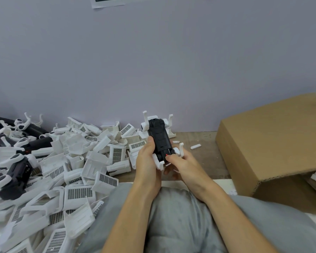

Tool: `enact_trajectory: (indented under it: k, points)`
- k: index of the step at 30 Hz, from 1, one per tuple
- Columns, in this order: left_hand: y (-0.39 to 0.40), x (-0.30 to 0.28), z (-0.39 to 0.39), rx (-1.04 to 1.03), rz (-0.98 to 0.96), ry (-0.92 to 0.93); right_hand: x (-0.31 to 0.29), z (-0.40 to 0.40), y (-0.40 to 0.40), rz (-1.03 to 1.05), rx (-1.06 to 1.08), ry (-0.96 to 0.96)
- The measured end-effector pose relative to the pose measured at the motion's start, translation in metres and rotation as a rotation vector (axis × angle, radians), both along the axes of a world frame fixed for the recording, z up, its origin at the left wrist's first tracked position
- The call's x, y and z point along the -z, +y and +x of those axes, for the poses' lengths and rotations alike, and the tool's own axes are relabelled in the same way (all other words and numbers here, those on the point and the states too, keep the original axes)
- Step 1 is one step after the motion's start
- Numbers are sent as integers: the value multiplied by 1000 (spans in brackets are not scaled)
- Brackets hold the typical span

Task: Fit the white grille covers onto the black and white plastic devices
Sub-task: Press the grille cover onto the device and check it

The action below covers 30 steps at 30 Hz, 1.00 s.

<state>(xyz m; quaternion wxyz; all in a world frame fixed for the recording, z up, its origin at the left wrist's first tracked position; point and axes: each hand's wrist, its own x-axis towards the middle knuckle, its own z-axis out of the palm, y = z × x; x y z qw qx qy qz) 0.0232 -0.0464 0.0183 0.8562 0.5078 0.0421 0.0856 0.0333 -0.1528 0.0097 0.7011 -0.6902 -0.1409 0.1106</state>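
Two hands, left hand (147,157) and right hand (181,164), each wrap a grip round one black and white device (160,141), apparently still coverless, while many loose grille covers (80,170) heaped left of it suggest most work remains.

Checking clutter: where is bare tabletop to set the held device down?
Bare wood lies between the device in both hands and the cardboard box, holding only a small white piece. Left of the hands, the pile of grille covers crowds everything.

left hand (147,157) and right hand (181,164) close together, fingers curled, gripping
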Motion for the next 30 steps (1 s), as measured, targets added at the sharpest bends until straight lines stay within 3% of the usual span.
enact_trajectory:
  k: [4,7,10,13,17,22,25,30]
  points:
    - [0,1,0,39,9,43,1,3,-2,38,-34,24]
    - [3,-1,2,-47,-170,63,-3,2,-3,112,-93,4]
    - [12,-4,3,-221,-405,8,-5,5,-6,132,231,-50]
    - [17,-6,2,-262,-484,5,-2,10,-13,-223,567,-233]
    - [16,-6,4,-246,-465,50,8,9,-10,-726,365,-233]
    - [11,-5,7,-243,-334,65,13,12,-9,-916,347,-222]
    - [7,-3,10,-284,-215,59,12,13,-9,-815,417,-243]
    - [6,2,9,-207,-82,91,0,16,-14,-130,578,24]
